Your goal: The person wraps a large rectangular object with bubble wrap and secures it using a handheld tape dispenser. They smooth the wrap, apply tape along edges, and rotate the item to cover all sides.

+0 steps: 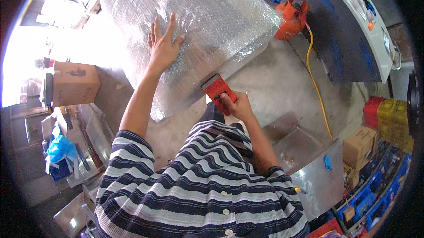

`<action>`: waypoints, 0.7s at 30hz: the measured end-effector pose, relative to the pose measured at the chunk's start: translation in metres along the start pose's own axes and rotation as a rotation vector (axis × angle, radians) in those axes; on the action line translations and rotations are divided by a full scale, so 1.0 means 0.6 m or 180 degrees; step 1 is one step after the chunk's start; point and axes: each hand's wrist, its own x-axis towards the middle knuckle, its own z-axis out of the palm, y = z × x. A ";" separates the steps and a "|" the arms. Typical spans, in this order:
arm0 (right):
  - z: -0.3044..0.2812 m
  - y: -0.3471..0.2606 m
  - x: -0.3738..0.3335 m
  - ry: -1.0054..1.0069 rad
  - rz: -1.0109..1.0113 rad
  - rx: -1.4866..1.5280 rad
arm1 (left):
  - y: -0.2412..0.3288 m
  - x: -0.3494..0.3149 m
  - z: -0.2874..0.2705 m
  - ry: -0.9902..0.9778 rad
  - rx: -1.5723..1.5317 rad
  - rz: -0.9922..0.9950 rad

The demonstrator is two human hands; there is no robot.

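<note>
A large, flat-topped object wrapped in clear bubble wrap [221, 17] fills the upper middle of the view. What lies inside the wrap cannot be made out. My left hand [164, 48] rests on the wrap with its fingers spread, holding nothing. Closed in my right hand [238, 104] is a red, boxy handheld tool with a dark front edge [219, 93]. Its dark end meets the near edge of the wrapped object in the view; whether it touches cannot be told. My right thumb lies along the tool's upper face.
An orange gas cylinder [292, 19] with a yellow hose [312, 57] stands beyond the wrapped object's right corner. A dark-sided counter [340, 26] is at right. Cardboard boxes stand left [76, 83] and right [360, 146]. Blue bins [364, 205] sit lower right, near a metal sheet [320, 185].
</note>
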 end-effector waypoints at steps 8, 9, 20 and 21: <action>0.001 0.087 0.031 -0.0063 0.0054 -0.0410 | -0.001 0.005 -0.005 -0.0076 0.0140 -0.0005; 0.005 0.094 0.028 -0.0038 0.0013 -0.0432 | -0.001 0.005 -0.005 -0.0066 0.0148 0.0006; 0.016 0.106 0.037 0.0181 -0.0137 -0.0397 | 0.165 -0.200 0.002 -0.1423 0.0841 0.3821; 0.016 0.104 0.030 0.0162 -0.0108 -0.0404 | 0.143 -0.208 0.024 -0.1411 0.1362 0.3720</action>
